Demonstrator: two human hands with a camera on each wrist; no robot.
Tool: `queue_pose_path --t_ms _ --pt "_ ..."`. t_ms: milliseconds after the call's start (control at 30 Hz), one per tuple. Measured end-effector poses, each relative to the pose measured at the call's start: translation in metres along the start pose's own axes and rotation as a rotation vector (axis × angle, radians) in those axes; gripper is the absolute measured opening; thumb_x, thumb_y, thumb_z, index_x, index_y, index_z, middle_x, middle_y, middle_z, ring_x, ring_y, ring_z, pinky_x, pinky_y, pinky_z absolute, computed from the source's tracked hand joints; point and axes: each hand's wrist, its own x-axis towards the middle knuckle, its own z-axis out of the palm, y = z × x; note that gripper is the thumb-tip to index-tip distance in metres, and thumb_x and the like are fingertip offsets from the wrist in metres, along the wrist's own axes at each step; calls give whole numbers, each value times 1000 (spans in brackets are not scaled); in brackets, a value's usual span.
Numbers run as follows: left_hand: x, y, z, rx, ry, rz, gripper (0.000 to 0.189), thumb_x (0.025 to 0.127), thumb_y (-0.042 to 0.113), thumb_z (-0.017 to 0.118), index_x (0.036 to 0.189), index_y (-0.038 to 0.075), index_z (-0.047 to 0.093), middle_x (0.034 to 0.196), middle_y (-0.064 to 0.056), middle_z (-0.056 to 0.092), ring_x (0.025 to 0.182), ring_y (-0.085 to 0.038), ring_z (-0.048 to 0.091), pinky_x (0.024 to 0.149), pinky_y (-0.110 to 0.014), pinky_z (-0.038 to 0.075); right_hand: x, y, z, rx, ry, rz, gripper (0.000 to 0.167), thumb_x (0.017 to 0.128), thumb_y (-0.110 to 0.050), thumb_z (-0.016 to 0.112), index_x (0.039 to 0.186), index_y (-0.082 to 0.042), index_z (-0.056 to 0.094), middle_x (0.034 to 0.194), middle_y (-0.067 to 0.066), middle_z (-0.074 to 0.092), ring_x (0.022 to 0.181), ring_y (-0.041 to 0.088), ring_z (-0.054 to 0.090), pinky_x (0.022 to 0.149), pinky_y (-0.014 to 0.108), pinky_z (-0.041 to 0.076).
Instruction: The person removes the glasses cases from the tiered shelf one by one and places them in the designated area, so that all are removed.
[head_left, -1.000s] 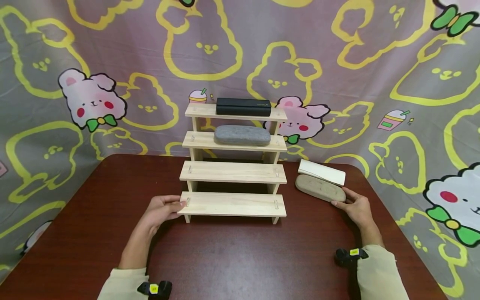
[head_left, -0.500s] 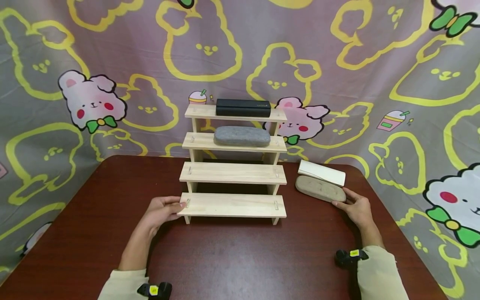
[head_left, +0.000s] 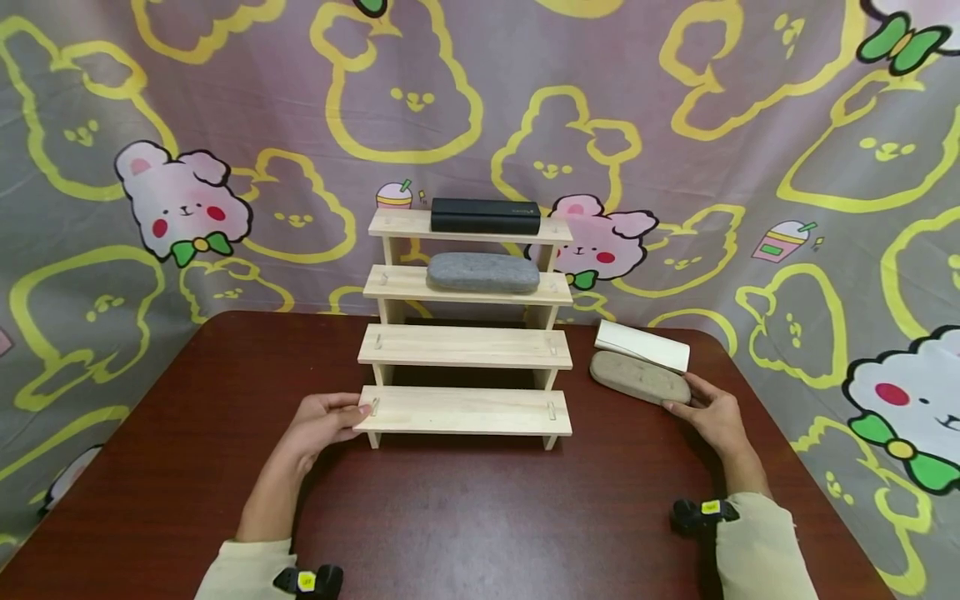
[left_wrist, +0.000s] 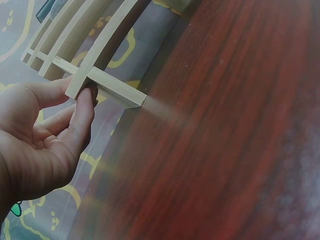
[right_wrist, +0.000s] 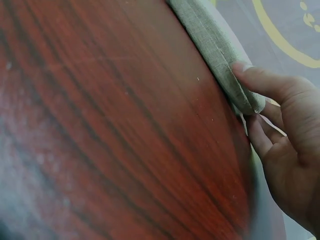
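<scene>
A pale wooden stepped rack (head_left: 465,346) stands on the table; my left hand (head_left: 322,427) pinches the left end of its lowest shelf between thumb and fingers. In the left wrist view the left hand (left_wrist: 50,135) holds that shelf's corner. At the right, my right hand (head_left: 716,421) grips the near right end of a beige fabric glasses case (head_left: 640,377), which lies on the table. The right wrist view has the thumb of the right hand (right_wrist: 292,125) on the side of the glasses case (right_wrist: 215,50), fingers round its end.
A black case (head_left: 485,217) lies on the top shelf, a grey fabric glasses case (head_left: 483,273) on the second. Behind the beige case lies a white case (head_left: 642,344). A patterned cloth (head_left: 420,100) hangs behind the dark red-brown table (head_left: 480,517).
</scene>
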Motion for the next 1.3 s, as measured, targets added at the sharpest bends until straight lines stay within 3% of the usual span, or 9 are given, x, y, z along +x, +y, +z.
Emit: queue_pose_path --t_ms 267,367,467,533,633,733,800,1000,1300 --pt "0 0 1 1 3 -3 55 97 10 65 139 -20 46 91 8 70 79 3 64 72 -15 58 -3 -7 -2 15 73 -28 69 94 -15 74 151 6 41 152 31 45 140 44 48 78 -7 39" --pt "0 1 0 1 0 0 55 97 10 64 140 -20 45 91 8 69 79 3 64 72 -15 58 -2 -12 -2 30 135 -71 62 95 -17 72 148 4 47 148 27 53 129 16 62 83 -6 42" --pt "0 1 0 -5 4 -3 55 97 9 64 139 -20 45 91 8 69 79 3 64 72 -15 58 -2 -19 -2 61 184 -126 56 96 -17 71 145 4 52 137 12 62 110 -13 57 83 -4 44" --pt "0 1 0 -3 1 -4 55 97 10 64 140 -20 45 91 8 69 79 3 64 73 -15 58 -2 -24 -2 84 205 -156 54 96 -17 71 143 4 53 131 -3 63 104 -20 51 83 -3 45" --pt "0 0 0 -2 1 -7 55 97 10 64 139 -20 45 91 9 69 79 3 64 73 -15 58 -3 -35 -1 92 222 -187 53 96 -18 71 142 4 55 126 -16 61 105 -19 52 86 -1 47" --pt "0 0 0 0 0 -7 55 98 10 64 140 -20 45 91 9 69 80 3 64 73 -15 58 -3 -47 -2 73 216 -200 54 97 -21 70 143 0 55 131 -7 64 110 -16 52 91 1 47" --pt "1 0 0 1 1 -7 55 98 10 64 140 -20 45 91 9 69 80 3 64 73 -15 58 -3 -55 -2 67 207 -214 53 97 -24 71 144 -3 56 129 -8 65 112 -14 52 94 2 45" --pt "0 -1 1 8 6 -7 55 97 11 65 140 -19 46 93 7 69 80 3 64 73 -15 58 -3 -73 3 147 160 -312 49 96 -16 71 138 3 58 112 -32 62 109 -12 57 92 3 44" --pt "1 -1 0 7 12 -5 54 97 11 65 138 -19 47 94 6 72 79 3 64 71 -15 58 -6 -103 10 149 81 -442 42 94 -8 72 132 6 62 108 -32 64 103 -10 61 91 4 47"
